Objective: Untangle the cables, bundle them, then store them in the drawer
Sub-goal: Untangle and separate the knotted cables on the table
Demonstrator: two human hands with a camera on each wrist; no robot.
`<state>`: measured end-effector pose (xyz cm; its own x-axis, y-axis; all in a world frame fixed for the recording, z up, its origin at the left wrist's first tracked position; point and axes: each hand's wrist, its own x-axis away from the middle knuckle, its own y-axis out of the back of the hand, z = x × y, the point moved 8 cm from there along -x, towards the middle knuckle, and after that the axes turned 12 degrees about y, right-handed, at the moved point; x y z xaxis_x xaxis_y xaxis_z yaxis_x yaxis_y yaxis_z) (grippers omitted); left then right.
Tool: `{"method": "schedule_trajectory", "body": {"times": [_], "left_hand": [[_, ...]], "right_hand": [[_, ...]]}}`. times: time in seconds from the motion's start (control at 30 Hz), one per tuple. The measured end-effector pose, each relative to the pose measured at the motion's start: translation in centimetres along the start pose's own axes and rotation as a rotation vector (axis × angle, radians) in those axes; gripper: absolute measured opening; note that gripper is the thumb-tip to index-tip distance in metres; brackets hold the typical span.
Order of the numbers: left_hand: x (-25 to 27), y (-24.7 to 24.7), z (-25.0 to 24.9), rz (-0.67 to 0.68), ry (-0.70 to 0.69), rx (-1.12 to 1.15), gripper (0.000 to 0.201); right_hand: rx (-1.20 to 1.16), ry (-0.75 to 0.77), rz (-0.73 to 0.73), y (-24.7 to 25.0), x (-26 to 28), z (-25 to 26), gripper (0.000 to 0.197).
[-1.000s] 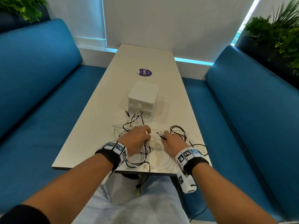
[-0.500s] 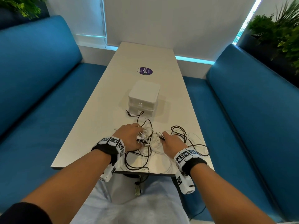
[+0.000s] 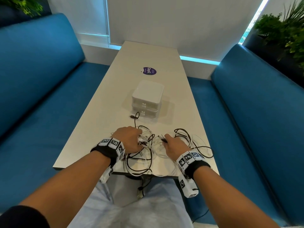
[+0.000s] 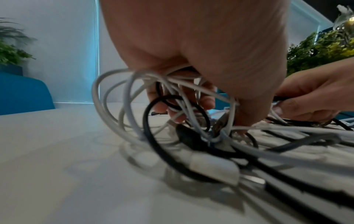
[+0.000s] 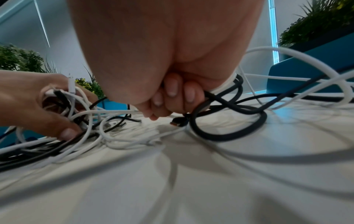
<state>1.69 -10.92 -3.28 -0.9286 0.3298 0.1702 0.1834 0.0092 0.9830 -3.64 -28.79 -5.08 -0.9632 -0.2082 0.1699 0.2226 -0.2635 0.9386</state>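
Note:
A tangle of black and white cables (image 3: pixel 150 150) lies on the near end of the white table (image 3: pixel 98 122). My left hand (image 3: pixel 131 139) grips a bunch of white and black loops (image 4: pixel 172 97) lifted a little off the table. My right hand (image 3: pixel 172 144) is curled around a black cable (image 5: pixel 226 106) and a white one, with a black plug (image 5: pixel 179 122) showing just below its fingers. One black cable end (image 3: pixel 132 116) trails toward the white two-drawer box (image 3: pixel 147 99), whose drawers are shut. Another cable end (image 3: pixel 140 191) hangs off the near table edge.
Blue bench seats (image 3: pixel 41 89) flank the table on both sides. A purple round sticker (image 3: pixel 148 71) sits beyond the drawer box. Plants (image 3: pixel 286 30) stand behind the right bench. My lap is just under the near table edge.
My left hand has shifted left and gathered loops into its grip, pulling the tangle apart from the right hand. The black cable end near the drawer box has straightened out.

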Motion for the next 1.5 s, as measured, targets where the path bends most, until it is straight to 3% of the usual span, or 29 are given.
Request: {"method": "schedule_trajectory", "body": {"times": [0.2, 0.5, 0.57, 0.7, 0.8, 0.9, 0.97, 1.17, 1.3, 1.5], "left_hand": [[0.4, 0.9, 1.4, -0.055, 0.135, -0.047, 0.044], [-0.2, 0.9, 4.5, -0.158, 0.403, 0.104, 0.034], [-0.2, 1.1, 4.6, -0.163, 0.452, 0.037, 0.043], [-0.3, 2.2, 3.4, -0.163, 0.486, -0.178, 0.078], [-0.4, 3.3, 1.1, -0.254, 0.331, -0.265, 0.088], [0.0, 2.3, -3.1, -0.305, -0.064, -0.135, 0.058], [0.3, 1.1, -4.6, -0.262, -0.180, -0.060, 0.037], [-0.3, -0.1, -1.8, -0.289, -0.149, -0.112, 0.016], [-0.6, -0.1, 0.6, -0.239, -0.065, -0.163, 0.025], [-0.6, -0.3, -0.5, -0.233, -0.044, -0.225, 0.028]], "right_hand": [[-0.010, -0.001, -0.005, -0.1, -0.5, 0.1, 0.024], [0.008, 0.029, -0.062, 0.7, -2.2, 2.2, 0.027], [0.006, 0.025, -0.071, 0.9, -2.4, 2.2, 0.026], [-0.002, 0.006, -0.074, 1.0, -2.4, 1.6, 0.023], [-0.012, 0.008, -0.083, 1.2, -2.1, 1.2, 0.023], [-0.013, 0.015, -0.114, 2.0, -1.8, 1.0, 0.023], [-0.014, 0.001, -0.125, 2.7, -1.5, 0.9, 0.023], [0.050, -0.075, -0.133, 5.2, 0.2, -2.2, 0.025], [0.098, -0.281, -0.149, 7.6, 2.8, -6.9, 0.026], [0.028, -0.308, -0.196, 6.5, 2.5, -5.0, 0.020]]}}
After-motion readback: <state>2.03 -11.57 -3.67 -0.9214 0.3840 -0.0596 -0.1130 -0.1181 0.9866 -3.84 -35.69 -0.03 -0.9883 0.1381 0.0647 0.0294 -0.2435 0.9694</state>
